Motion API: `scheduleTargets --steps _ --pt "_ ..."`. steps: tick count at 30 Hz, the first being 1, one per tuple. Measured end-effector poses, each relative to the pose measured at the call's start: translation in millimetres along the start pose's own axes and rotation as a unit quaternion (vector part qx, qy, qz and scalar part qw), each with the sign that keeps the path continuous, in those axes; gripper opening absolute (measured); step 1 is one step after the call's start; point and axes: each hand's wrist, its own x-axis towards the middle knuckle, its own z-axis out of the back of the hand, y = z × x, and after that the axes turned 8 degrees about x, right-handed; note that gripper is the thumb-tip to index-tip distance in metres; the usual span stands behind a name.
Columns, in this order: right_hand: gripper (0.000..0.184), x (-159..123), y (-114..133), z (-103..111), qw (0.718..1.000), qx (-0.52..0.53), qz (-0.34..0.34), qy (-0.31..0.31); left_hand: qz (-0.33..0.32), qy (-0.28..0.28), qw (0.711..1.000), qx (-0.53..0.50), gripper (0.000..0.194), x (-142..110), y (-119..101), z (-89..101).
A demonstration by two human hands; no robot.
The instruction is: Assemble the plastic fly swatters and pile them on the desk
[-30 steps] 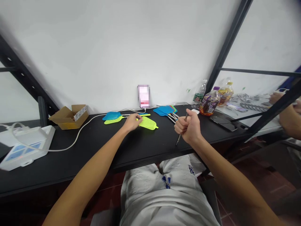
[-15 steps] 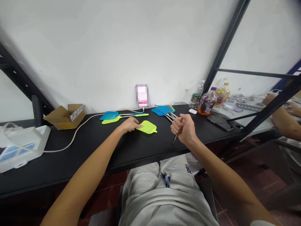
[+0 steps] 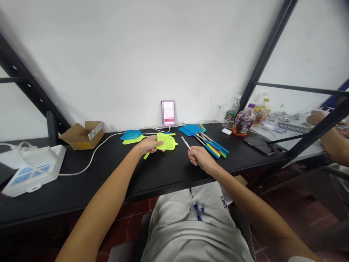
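My left hand is closed on a yellow-green fly-swatter head, held just above the black table; its short stub pokes out below my fingers. My right hand grips a thin metal rod that points up and left toward the swatter head. A finished blue swatter and a yellow-green swatter lie behind my left hand. A stack of swatters with coloured handles lies to the right of the rod.
A phone leans on the wall with a white cable running left to a power strip. An open cardboard box sits at the back left. Bottles and a dark phone stand right. Another person's arm works at the neighbouring table.
My left hand has lifted the yellow-green swatter head off the table. My right hand has lowered and turned the rod, whose tip now points toward the head.
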Motion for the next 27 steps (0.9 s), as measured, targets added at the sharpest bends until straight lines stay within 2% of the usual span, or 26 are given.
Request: scheduleTargets --steps 2,4,7,10,14,27 --pt "0.014 3.7 -3.7 4.5 0.996 -0.084 -0.027 0.026 -0.012 0.029 0.999 -0.018 0.033 -2.2 1.0 4.9" --pt "0.020 4.5 -1.8 11.3 0.985 -0.162 -0.022 0.055 -0.023 0.063 0.997 -0.031 0.032 -3.9 2.8 9.3" --pt "0.031 3.5 4.5 24.4 0.956 -0.283 0.015 0.070 -0.042 0.095 0.994 -0.045 0.033 -3.9 6.5 12.9" --pt "0.035 4.7 7.0 36.4 0.930 -0.355 0.061 0.076 -0.040 0.114 0.992 -0.040 0.035 -2.3 9.1 13.1" --pt "0.038 9.8 5.0 44.1 0.920 -0.375 0.086 0.071 -0.024 0.132 0.990 -0.030 0.038 -2.4 8.1 13.4" --pt "0.039 18.7 -1.8 51.1 0.935 -0.347 0.036 0.067 -0.012 0.132 0.991 -0.025 0.029 1.6 11.0 15.0"
